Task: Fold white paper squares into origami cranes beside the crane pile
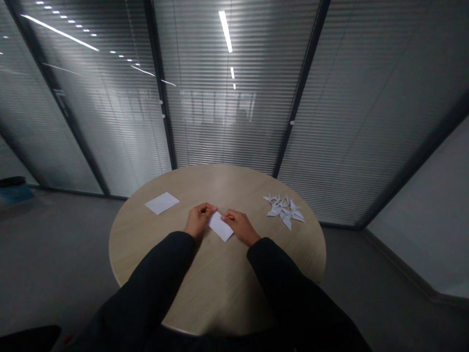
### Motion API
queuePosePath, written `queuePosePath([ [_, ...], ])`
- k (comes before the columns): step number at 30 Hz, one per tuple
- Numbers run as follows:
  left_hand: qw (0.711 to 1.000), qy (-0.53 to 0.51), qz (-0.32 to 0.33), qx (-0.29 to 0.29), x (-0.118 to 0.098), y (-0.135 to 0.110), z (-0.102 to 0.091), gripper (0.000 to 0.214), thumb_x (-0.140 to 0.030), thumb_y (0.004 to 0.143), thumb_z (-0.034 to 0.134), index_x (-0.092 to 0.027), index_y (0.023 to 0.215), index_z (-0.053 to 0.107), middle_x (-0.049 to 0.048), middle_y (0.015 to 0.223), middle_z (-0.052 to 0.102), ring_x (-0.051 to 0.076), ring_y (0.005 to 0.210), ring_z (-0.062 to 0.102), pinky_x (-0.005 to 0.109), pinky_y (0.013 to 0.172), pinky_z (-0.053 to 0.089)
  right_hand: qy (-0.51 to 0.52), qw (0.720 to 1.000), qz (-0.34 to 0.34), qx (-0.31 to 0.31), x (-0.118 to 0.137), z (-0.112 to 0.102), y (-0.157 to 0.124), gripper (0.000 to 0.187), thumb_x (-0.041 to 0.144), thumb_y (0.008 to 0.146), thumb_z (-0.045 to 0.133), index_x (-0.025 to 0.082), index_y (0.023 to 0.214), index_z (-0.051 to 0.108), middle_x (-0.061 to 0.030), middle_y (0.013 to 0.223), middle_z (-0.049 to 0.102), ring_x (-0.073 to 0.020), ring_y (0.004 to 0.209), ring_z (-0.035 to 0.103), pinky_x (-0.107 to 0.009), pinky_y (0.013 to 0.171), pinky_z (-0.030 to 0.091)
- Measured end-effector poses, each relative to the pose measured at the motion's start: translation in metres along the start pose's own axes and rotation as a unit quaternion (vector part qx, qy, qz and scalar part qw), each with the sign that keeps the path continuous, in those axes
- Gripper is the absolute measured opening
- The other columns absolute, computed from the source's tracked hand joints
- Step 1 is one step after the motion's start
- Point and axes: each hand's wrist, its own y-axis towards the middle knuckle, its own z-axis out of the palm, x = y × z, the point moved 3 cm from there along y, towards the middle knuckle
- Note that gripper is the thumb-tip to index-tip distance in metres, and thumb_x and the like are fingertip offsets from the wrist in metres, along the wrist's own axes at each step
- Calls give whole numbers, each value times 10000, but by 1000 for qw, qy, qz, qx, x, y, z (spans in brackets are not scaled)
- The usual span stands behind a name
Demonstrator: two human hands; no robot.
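A small white sheet of paper (221, 228), rectangular in outline, lies between my hands near the middle of the round table. My left hand (199, 218) pinches its far left corner between thumb and fingers. On its right edge, the thumb and fingers of my right hand (240, 226) are closed on the paper. Whether the sheet is folded double is too small to tell. To the left rests a stack or sheet of white paper (162, 203), flat on the wood. Over on the right sits a cluster of several folded white paper cranes (285, 209).
The round wooden table (216, 183) stands before a glass wall with closed blinds (227, 132) and dark frames. A blue bin (15, 190) with a black top is on the floor at far left. A white wall (432, 220) rises on the right.
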Motion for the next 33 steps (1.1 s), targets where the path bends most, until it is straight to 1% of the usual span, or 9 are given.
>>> queuePosePath([
  [6,1000,-25,-4,8,-4,-1,2,271,-419,642,702,-150,668,680,21,602,598,137,572,505,238,527,351,-36,999,-15,-15,6,-5,-1,177,285,828,546,191,685,589,14,613,615,-120,577,530,-217,536,345],
  [9,999,-31,-11,7,-1,-1,3,278,-420,637,704,-146,676,676,18,597,592,133,559,501,239,522,349,-33,999,-12,-12,8,-6,-1,182,301,826,558,187,688,592,17,610,614,-116,570,523,-216,535,343],
  [15,998,-47,-16,-23,2,3,-1,280,-424,638,708,-150,674,661,15,579,589,130,531,506,244,511,357,-9,1000,-6,-11,4,-3,0,245,377,837,547,187,685,575,21,596,591,-114,552,512,-215,517,332],
  [19,996,-72,-23,-47,1,3,-4,307,-449,635,712,-151,661,643,7,560,574,127,516,502,242,499,356,-23,1000,-17,-11,4,-4,0,229,342,845,537,189,678,567,22,604,587,-117,570,516,-215,534,337],
  [22,996,-81,-24,-42,2,4,-4,309,-444,633,717,-147,663,641,7,561,575,122,514,501,240,499,355,-46,998,-24,-21,6,-6,0,231,324,848,537,189,663,569,22,594,579,-115,566,509,-217,537,329],
  [25,995,-89,-21,-41,4,5,-3,305,-436,633,721,-145,684,647,7,571,581,122,518,505,240,503,358,-43,999,-22,-23,5,-7,1,230,331,852,539,187,678,583,18,604,593,-116,569,520,-218,543,338],
  [30,992,-108,-23,-56,7,6,-5,297,-422,637,725,-141,685,643,2,565,572,115,513,500,231,493,355,-15,1000,-14,-17,2,-4,1,221,354,857,539,185,726,596,7,662,639,-127,620,572,-216,567,369],
  [33,987,-129,-20,-90,8,7,-10,301,-423,629,730,-143,693,639,-7,573,566,107,509,494,225,490,352,-2,1000,-12,-8,2,-3,0,198,316,860,530,183,727,591,4,667,660,-128,638,598,-218,605,395],
])
